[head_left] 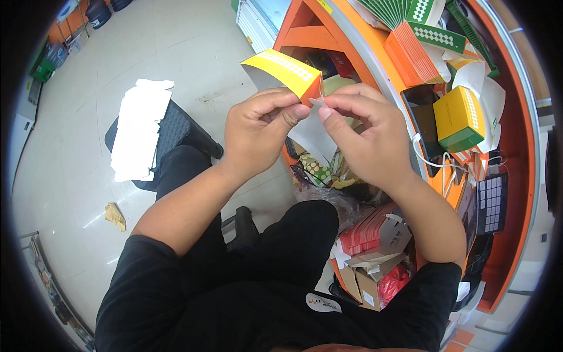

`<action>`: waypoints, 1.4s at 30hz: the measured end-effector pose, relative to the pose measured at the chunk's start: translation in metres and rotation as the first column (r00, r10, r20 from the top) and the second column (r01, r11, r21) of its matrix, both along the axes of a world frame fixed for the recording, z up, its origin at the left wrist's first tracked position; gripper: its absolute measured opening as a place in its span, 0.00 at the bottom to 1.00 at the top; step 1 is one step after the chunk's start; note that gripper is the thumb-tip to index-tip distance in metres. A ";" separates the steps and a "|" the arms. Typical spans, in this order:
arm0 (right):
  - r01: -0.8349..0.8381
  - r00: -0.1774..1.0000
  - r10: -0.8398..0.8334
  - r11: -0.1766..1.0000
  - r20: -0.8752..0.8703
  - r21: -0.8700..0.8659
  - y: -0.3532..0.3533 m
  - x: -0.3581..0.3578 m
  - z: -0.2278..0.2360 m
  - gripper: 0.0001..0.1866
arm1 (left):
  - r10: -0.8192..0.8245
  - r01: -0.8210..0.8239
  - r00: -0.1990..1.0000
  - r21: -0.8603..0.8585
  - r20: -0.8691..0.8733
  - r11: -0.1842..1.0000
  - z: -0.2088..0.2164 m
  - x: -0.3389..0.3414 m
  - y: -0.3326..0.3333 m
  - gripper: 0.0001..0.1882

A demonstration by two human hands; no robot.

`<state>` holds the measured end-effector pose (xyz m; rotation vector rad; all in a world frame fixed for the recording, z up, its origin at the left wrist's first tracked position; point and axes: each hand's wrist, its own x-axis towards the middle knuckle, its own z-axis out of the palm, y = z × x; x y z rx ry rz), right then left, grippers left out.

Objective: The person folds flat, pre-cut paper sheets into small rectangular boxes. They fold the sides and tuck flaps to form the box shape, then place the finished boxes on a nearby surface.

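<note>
I hold a partly folded paper carton (284, 67), yellow with a white pattern and an orange end, up in front of me. My left hand (255, 132) pinches its near edge between thumb and fingers. At the orange end, my right hand (369, 132) grips a small pale flap of the same carton between thumb and index finger. The carton's far end points away to the left, and its grey inner side shows there. A wide pale panel (316, 138) hangs below the hands, partly hidden by them.
White flat carton blanks (135, 135) lie on a black stool (182, 132) at left. The orange counter (431, 182) at right carries a yellow-green box (460, 120), stacked folded cartons (413, 53) and a white cable (448, 170). Below it are red carton stacks (363, 234) and a brown cardboard box (358, 287).
</note>
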<state>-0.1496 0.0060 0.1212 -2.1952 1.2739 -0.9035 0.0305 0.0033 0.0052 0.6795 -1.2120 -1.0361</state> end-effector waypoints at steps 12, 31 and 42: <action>-0.288 0.887 0.160 0.926 -0.434 -0.246 0.005 -0.005 -0.004 0.24 | -0.137 0.167 0.944 0.075 -0.301 0.983 0.011 -0.001 0.003 0.17; -0.027 0.995 0.012 0.986 0.095 0.163 0.006 -0.001 -0.016 0.40 | 0.216 0.044 0.862 -0.493 0.458 0.869 0.017 0.007 0.000 0.41; 0.061 0.995 -0.081 0.957 0.060 0.284 -0.006 -0.005 -0.006 0.16 | 0.490 -0.188 0.696 -0.526 0.524 0.829 0.009 -0.015 0.017 0.47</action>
